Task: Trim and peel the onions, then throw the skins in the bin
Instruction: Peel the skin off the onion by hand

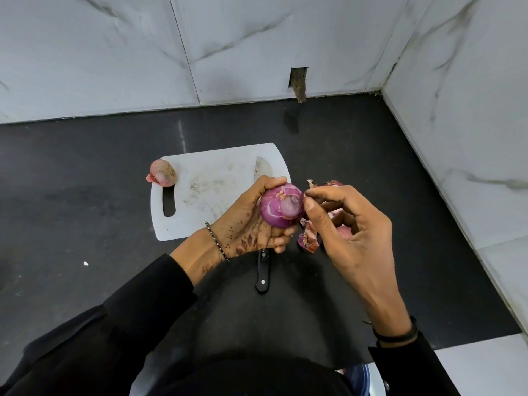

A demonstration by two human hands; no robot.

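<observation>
Left hand (251, 224) grips mostly peeled onion (281, 205), right hand (348, 224) pinches its skin; second onion (162, 172) left of hands untouched, loose skins (310, 238) under right hand unbinned.

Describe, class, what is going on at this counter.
The left hand grips a round purple onion, one end trimmed, while the right hand pinches skin at its edge. Reddish skins lie on the black counter beside a white plastic cutting board. A black-handled knife lies partly on the board, and an unpeeled pinkish onion sits at its far left corner.
</observation>
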